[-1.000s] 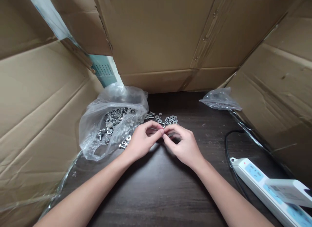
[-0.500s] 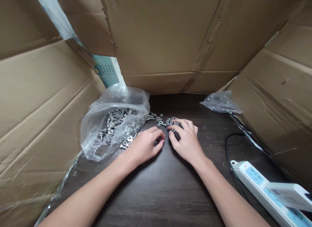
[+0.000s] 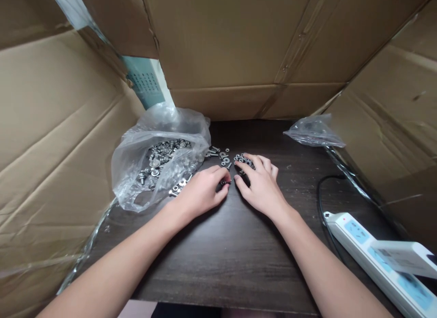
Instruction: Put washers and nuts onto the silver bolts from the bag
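Bag of bolts (image 3: pixel 160 165) left on table (image 3: pixel 218 259), loose washers (image 3: pixel 243 159) beside it, power strip (image 3: pixel 375 252) right.

Left hand (image 3: pixel 201 192): palm down, fingers curled inward, thumb and forefinger tips pinched together at its right edge; what lies between them is too small to make out. Wrist straight; bare forearm runs back to the lower left corner of the view.

Right hand (image 3: pixel 260 183): palm down, fingers spread and stretched forward, thumb angled toward the left hand. Bare forearm runs back to the lower right.

The two hands lie close together, thumbs nearly meeting.
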Tool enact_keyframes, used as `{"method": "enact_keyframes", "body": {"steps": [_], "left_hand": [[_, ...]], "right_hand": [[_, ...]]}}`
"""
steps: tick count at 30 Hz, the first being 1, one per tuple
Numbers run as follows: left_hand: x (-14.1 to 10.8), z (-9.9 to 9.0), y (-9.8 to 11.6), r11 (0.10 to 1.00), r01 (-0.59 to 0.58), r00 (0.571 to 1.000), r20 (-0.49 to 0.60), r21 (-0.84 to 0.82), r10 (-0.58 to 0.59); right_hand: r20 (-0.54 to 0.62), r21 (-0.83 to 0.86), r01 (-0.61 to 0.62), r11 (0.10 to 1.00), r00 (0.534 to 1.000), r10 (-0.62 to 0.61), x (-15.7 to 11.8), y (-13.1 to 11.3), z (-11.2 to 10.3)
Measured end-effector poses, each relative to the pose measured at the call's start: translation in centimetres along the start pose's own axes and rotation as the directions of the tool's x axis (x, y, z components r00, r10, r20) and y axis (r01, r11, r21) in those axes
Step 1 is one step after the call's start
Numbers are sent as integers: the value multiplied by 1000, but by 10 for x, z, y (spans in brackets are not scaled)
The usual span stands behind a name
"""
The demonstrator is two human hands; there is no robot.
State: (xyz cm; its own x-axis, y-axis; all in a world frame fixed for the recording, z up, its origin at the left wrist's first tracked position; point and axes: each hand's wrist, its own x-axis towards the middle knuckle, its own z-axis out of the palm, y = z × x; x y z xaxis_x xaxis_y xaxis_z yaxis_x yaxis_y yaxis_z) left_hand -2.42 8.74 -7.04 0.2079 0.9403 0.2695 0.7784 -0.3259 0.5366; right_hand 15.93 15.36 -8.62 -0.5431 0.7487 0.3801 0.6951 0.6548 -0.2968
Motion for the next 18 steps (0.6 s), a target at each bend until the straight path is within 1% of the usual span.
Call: {"method": "enact_keyframes", "body": {"steps": [2, 4, 7, 10, 12, 15, 18], "left_hand": [[0, 0, 0, 1000, 14, 1000, -1, 6, -14], [0, 0, 0, 999, 35, 999, 7, 19, -35], [0, -2, 1, 995, 47, 998, 35, 90, -50], [-1, -3, 2, 987, 43, 997, 62, 157, -53], [-1, -3, 2, 986, 40, 996, 70, 159, -51], [-1, -2, 3, 986, 26, 997, 73, 167, -38], [-1, -1, 3, 977, 15, 997, 76, 215, -32]], "right_hand": [[14, 13, 7, 1000, 1000, -7, 0, 0, 0], [-14, 51, 14, 999, 1000, -14, 0, -1, -1], [-48, 81, 17, 997, 999, -14, -1, -1, -2], [13, 75, 34, 997, 999, -35, -2, -2, -3], [56, 89, 59, 994, 996, -64, -3, -2, -5], [77, 119, 113, 986, 989, -123, -5, -2, -11], [108, 129, 163, 978, 978, -177, -5, -1, -16]]}}
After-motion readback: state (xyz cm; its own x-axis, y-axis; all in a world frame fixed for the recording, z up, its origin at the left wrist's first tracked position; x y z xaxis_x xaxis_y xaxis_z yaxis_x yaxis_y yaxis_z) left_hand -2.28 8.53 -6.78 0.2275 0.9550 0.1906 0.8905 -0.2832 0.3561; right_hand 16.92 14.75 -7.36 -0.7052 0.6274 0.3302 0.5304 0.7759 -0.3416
